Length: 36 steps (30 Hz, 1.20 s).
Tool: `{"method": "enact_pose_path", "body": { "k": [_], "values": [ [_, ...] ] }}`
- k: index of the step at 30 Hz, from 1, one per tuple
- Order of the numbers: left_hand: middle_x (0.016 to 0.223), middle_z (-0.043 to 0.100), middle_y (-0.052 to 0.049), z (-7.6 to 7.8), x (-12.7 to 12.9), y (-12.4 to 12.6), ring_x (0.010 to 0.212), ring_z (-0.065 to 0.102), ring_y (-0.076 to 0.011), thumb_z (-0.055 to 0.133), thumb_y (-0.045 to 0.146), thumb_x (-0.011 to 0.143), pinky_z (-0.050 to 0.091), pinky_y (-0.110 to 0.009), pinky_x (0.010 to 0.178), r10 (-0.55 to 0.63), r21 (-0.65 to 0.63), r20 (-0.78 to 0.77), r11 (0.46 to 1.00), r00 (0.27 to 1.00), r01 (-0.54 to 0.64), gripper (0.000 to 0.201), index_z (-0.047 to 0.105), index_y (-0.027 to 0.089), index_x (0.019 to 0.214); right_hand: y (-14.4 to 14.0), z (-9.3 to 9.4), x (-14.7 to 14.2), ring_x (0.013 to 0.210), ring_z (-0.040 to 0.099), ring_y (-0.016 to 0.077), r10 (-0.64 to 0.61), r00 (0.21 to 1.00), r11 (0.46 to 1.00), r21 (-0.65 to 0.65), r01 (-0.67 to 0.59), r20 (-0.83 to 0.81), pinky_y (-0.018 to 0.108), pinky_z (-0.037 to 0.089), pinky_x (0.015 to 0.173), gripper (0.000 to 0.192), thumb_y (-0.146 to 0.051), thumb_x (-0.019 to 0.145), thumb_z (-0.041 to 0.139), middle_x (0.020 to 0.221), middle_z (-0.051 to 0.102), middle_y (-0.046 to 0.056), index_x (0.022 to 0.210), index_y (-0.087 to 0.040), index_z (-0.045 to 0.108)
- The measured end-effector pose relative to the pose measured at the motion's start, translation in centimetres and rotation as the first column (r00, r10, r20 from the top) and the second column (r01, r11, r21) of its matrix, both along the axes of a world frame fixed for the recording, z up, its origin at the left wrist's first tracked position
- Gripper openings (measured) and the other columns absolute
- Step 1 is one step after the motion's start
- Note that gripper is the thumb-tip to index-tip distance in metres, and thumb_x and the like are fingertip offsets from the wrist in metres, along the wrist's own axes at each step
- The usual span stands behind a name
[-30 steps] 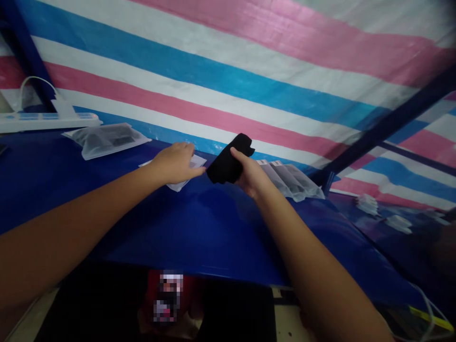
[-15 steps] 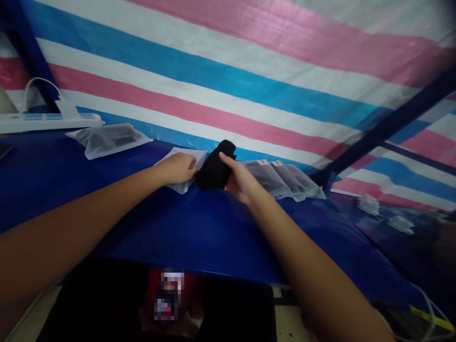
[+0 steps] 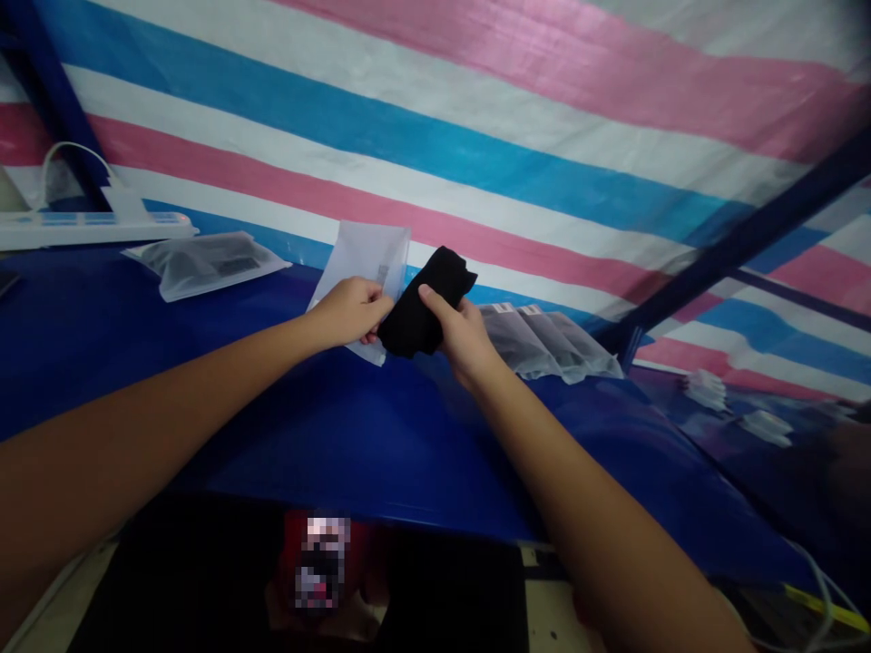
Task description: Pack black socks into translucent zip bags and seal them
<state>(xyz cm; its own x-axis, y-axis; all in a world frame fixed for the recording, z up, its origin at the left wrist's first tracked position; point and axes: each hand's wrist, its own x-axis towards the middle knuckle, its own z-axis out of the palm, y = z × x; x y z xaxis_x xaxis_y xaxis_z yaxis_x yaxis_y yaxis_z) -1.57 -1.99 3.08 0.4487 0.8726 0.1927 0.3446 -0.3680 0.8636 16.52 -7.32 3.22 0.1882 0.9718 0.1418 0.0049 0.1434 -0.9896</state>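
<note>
Between the fingers of my left hand (image 3: pixel 354 311) is a frosted plastic bag (image 3: pixel 364 249), lifted upright off the table with a small printed label showing near its right side. My right hand (image 3: pixel 463 336) is closed round a folded black cloth item (image 3: pixel 425 308), thumb on its front face; its exact kind cannot be made out. The cloth's left end lies right beside my left fingertips and the edge of the bag. Whether it touches the bag cannot be told.
Several filled frosted bags (image 3: pixel 544 343) overlap to the right on the blue table (image 3: pixel 408 444). Another filled bag (image 3: pixel 210 263) lies at the left, near a white power strip (image 3: pixel 88 231). A striped tarp (image 3: pixel 435 136) hangs behind, crossed by a blue post (image 3: pixel 748 222) at right.
My left hand has raised the plastic bag from lying low to standing up. My right hand has moved the black cloth slightly up and to the right.
</note>
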Motion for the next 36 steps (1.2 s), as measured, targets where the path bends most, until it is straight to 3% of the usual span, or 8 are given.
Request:
{"method": "enact_pose_path", "body": {
  "k": [9,14,19,23,29,33,36],
  "values": [
    [0.051,0.063,-0.003,0.8,-0.7,-0.2,0.049,0.062,-0.0153,0.052,0.026,0.080,0.050,-0.029,0.055,0.012,0.093,-0.114,0.996,0.993,-0.001,0.029,0.058,0.019,0.053,0.8,-0.3,0.6,0.113,0.067,0.0337,-0.099,0.988,0.983,0.167,0.079,0.118,0.049,0.057,0.092,0.058,-0.060,0.075,0.075,0.122,0.069,0.013,0.116,-0.021,0.063],
    [0.049,0.061,-0.003,0.6,-0.4,-0.2,0.048,0.062,-0.0142,0.047,0.025,0.085,0.049,-0.029,0.056,-0.057,0.084,-0.024,0.995,0.998,0.059,0.036,0.054,0.020,0.050,0.7,-0.5,0.0,0.111,0.066,0.0327,-0.215,0.940,0.942,0.308,0.129,0.263,0.049,0.056,0.092,0.057,-0.063,0.077,0.073,0.119,0.069,0.013,0.114,-0.021,0.062],
    [0.049,0.060,-0.002,0.4,-0.3,-0.1,0.047,0.060,-0.0136,0.048,0.027,0.088,0.048,-0.027,0.053,-0.030,0.100,0.081,0.995,0.996,0.022,0.036,0.053,0.020,0.053,-0.1,-0.2,-0.5,0.103,0.067,0.0314,-0.264,0.891,0.903,0.419,0.094,0.369,0.050,0.056,0.089,0.058,-0.064,0.073,0.076,0.110,0.071,0.010,0.111,-0.023,0.062],
    [0.049,0.059,0.000,0.5,-0.4,-0.1,0.047,0.058,-0.0131,0.046,0.026,0.087,0.046,-0.027,0.053,0.027,0.218,0.046,0.975,0.999,-0.036,0.034,0.053,0.020,0.054,-0.5,0.0,-0.3,0.101,0.067,0.0327,-0.265,0.833,0.896,0.443,0.026,0.486,0.052,0.055,0.087,0.058,-0.063,0.073,0.077,0.109,0.071,0.010,0.113,-0.024,0.062],
    [0.055,0.055,0.003,0.8,-0.7,0.0,0.054,0.055,-0.0144,0.054,0.021,0.079,0.037,-0.027,0.054,0.152,0.455,-0.006,0.881,0.988,-0.133,0.012,0.049,0.022,0.069,-0.5,0.0,0.1,0.101,0.067,0.0337,-0.241,0.822,0.896,0.444,-0.015,0.516,0.051,0.056,0.084,0.057,-0.061,0.074,0.078,0.109,0.071,0.010,0.115,-0.024,0.062],
    [0.064,0.056,0.004,1.0,-0.8,0.1,0.060,0.056,-0.0147,0.054,0.014,0.076,0.037,-0.028,0.058,0.140,0.499,0.013,0.857,0.990,-0.127,0.015,0.051,0.024,0.087,-0.9,0.3,-0.1,0.101,0.067,0.0348,-0.246,0.797,0.896,0.442,-0.029,0.551,0.053,0.055,0.085,0.058,-0.061,0.073,0.078,0.109,0.071,0.010,0.116,-0.024,0.063],
    [0.064,0.054,0.005,0.7,-0.8,0.4,0.059,0.056,-0.0141,0.055,0.013,0.077,0.039,-0.028,0.058,0.101,0.473,0.045,0.874,0.994,-0.111,0.020,0.049,0.024,0.092,-1.0,0.4,-0.4,0.102,0.067,0.0343,-0.231,0.821,0.903,0.429,-0.019,0.522,0.053,0.054,0.088,0.059,-0.061,0.072,0.079,0.108,0.071,0.010,0.116,-0.024,0.063]
  ]
}}
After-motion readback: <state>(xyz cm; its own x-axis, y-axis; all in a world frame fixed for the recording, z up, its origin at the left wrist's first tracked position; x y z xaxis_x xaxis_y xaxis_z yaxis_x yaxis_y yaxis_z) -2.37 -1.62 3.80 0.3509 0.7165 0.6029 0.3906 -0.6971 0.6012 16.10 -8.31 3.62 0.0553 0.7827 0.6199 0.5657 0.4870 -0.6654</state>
